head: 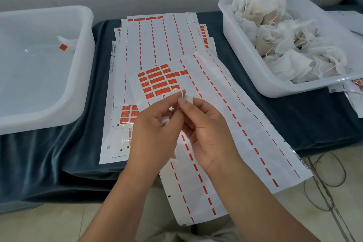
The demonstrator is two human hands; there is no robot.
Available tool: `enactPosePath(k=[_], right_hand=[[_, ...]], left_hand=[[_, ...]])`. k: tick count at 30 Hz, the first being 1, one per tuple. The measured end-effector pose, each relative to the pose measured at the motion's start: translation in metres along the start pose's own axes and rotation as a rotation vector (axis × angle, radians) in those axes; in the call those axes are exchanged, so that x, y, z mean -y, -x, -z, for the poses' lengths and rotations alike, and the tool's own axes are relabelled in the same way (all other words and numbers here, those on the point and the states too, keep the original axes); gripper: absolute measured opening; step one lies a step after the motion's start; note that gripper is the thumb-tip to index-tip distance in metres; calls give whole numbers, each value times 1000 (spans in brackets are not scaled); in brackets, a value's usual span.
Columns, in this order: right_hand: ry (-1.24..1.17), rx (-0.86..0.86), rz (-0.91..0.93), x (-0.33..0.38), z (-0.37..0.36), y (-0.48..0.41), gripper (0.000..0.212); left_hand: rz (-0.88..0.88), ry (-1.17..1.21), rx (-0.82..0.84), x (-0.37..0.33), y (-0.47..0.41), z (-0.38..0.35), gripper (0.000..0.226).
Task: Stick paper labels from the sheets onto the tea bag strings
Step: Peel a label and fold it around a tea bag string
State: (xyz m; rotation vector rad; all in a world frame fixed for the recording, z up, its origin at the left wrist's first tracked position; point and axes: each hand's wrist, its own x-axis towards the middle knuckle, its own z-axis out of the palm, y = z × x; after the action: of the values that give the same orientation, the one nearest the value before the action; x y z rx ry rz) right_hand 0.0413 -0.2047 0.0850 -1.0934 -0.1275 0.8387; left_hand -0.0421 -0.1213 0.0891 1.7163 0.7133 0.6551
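Over the label sheet (235, 133), string (175, 90) pinched between left hand (155, 131) and right hand (208, 133) fingers (183, 102).

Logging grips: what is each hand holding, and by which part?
Left hand pinches the tea bag string near its looped end; right hand pinches a white paper tab.

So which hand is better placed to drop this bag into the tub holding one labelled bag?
Left, likely: the left hand holds the bag and sits nearer that tub; the right hand only pinches the string end.
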Motion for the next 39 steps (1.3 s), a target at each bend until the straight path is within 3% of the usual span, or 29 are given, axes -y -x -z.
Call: enactPosePath(k=[6, 10, 14, 17, 21, 26, 30, 39], right_hand=[[-25, -17, -21, 2, 0, -2, 15], [-9, -17, -13, 4, -1, -2, 27], [0, -34, -9, 4, 1, -1, 11], [31, -37, 23, 4, 0, 1, 9], [38, 3, 51, 5, -1, 0, 13], [131, 82, 131, 5, -1, 2, 20], [260, 97, 183, 9, -1, 4, 29], [384, 80, 208, 12, -3, 8, 17]], left_hand=[[5, -9, 36, 1, 4, 0, 37], [-6, -5, 59, 2, 5, 2, 58], [-28, -37, 59, 4, 8, 8, 72], [20, 25, 8, 4, 10, 11, 63], [132, 148, -26, 0, 7, 12, 24], [110, 298, 14, -6, 9, 13, 22], [202, 497, 23, -6, 9, 10, 16], [208, 618, -11, 0, 6, 12, 14]])
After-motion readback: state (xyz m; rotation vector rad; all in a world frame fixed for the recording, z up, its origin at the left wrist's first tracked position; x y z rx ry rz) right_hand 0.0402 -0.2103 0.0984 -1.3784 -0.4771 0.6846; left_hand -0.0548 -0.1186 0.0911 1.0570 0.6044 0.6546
